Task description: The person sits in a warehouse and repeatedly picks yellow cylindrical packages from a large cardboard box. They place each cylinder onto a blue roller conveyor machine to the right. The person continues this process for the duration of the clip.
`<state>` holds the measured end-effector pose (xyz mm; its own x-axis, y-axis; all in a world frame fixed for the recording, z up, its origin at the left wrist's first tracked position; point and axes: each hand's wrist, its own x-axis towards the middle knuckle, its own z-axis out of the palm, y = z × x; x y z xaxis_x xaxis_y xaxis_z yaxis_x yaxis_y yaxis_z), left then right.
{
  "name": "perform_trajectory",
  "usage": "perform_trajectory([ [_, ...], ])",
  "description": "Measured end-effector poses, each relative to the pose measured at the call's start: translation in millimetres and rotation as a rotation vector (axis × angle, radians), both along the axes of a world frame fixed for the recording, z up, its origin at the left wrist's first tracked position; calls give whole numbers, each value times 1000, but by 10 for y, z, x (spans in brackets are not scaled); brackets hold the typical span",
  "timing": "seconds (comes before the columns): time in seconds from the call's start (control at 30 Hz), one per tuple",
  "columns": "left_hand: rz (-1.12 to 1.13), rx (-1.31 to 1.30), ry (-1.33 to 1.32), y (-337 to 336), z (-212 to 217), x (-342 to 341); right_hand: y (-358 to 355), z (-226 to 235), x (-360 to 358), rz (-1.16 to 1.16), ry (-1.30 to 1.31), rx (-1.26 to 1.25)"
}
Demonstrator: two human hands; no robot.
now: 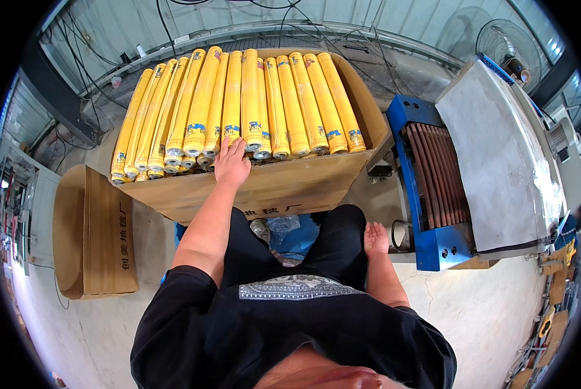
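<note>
**Box nearly full of yellow rolls, my left hand on the front ends**

Progress, as I judge it: the open cardboard carton (284, 188) at 12 o'clock from my body is packed across its whole width with yellow wrapped rolls (251, 97), top layer side by side, more roll ends showing beneath it. No obvious gap left in the top row, so filling looks close to done. Carton flaps not closed yet; sealing looks like what's left.

My left hand (231, 163) is stretched forward, palm down, fingers (237, 146) spread slightly and laid flat on the near ends of the middle rolls, not wrapped round any one. The rolls run away from my fingertips toward 12 o'clock; their capped ends sit right under and to either side of my fingers, at 9 and 3 o'clock.

My right hand (376, 238) hangs at my side, at 4 o'clock from the carton, fingers loosely together, holding nothing, just beside the blue roller conveyor (426, 188) of the grey-hooded machine (498, 149).

A flat folded cardboard carton (96, 233) lies on the floor at 9 o'clock, well apart.
</note>
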<state>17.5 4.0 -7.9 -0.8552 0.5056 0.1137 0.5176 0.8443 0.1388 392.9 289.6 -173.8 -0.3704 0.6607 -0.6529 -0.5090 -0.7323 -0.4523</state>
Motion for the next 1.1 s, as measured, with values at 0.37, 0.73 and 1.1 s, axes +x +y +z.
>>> perform_trajectory([
  [0.37,12,4,2,5,15,14,7,-2,3,1,3,-6],
  [0.73,-4,6,9,-10,-34,-19,8,-19,3,11,17,-1],
  [1.1,-1,16,26,-7,-43,-17,-19,48,-13,6,-4,-10],
])
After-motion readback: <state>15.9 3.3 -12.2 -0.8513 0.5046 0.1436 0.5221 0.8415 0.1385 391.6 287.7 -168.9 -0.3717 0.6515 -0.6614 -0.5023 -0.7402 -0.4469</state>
